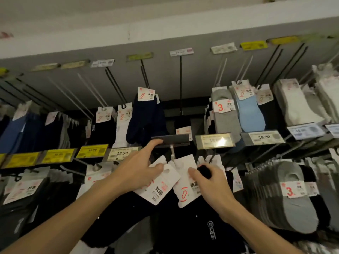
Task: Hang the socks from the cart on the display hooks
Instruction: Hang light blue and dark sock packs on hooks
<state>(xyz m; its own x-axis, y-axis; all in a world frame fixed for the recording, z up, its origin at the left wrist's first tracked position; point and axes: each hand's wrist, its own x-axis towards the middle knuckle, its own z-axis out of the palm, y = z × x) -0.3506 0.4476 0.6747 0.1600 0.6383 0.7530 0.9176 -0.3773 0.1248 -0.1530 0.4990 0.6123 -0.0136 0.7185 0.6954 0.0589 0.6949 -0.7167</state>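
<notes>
As fingers [217,170] pinch sock cards [161,187], thumbs [158,166] pressing

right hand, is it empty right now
No, the right hand pinches a white sock card between thumb and fingers.

Your left sock pack [159,186], black with a white card, is tilted; your right sock pack [184,189], the same kind, sits nearly upright just under the white display hook [172,153].

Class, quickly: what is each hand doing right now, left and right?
Left hand: pinches the left sock card.
Right hand: grips the right sock card.
</notes>
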